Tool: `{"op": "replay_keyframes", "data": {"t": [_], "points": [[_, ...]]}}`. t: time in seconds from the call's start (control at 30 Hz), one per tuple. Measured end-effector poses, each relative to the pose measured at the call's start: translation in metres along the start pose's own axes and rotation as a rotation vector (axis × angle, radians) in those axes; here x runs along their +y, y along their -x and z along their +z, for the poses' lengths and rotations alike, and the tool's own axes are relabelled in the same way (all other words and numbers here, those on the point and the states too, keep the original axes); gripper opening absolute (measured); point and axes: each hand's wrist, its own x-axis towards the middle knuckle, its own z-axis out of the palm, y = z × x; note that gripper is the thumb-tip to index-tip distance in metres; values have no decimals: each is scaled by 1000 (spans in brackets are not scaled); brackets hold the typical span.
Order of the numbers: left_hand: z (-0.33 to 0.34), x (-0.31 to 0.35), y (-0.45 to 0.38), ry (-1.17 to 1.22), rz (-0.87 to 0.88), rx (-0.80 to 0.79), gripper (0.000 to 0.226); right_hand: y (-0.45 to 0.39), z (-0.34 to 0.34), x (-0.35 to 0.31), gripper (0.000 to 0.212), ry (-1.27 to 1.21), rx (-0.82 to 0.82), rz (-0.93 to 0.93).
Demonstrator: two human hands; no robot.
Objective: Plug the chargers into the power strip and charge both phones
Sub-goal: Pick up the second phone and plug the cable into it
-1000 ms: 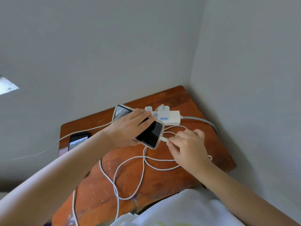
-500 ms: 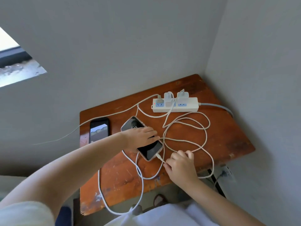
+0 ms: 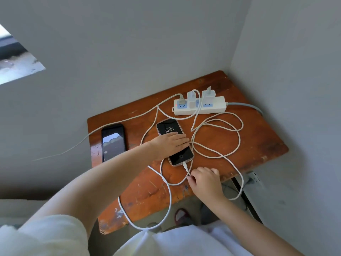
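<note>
At frame centre our left hand (image 3: 170,145) presses flat on the phone (image 3: 175,143) (steadying it), while our right hand (image 3: 204,180) pinches the cable (image 3: 186,169).

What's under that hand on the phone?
The left hand lies flat across the middle of the lit phone. You can see the clock above the fingers and the plugged-in cable below. The middle of the screen is covered.
</note>
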Motion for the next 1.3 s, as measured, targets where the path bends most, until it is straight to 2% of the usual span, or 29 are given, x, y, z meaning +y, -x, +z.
{"op": "replay_keyframes", "data": {"t": [0.1,0.2,0.33,0.5,0.7,1.3], "points": [[26,26,28,276,-325,168,76,-3,5,3,23,4,-38,-9],[49,55,53,572,-652,364,65,-8,7,6,28,29,-28,-21],[65,79,59,747,-919,306,60,-14,5,4,30,137,43,1],[74,84,56,702,-971,300,62,-14,13,-1,30,141,99,2],[76,84,57,709,-980,350,62,-14,20,-2,33,138,95,0],[76,84,56,701,-979,338,61,-13,25,4,33,62,133,14]]}}
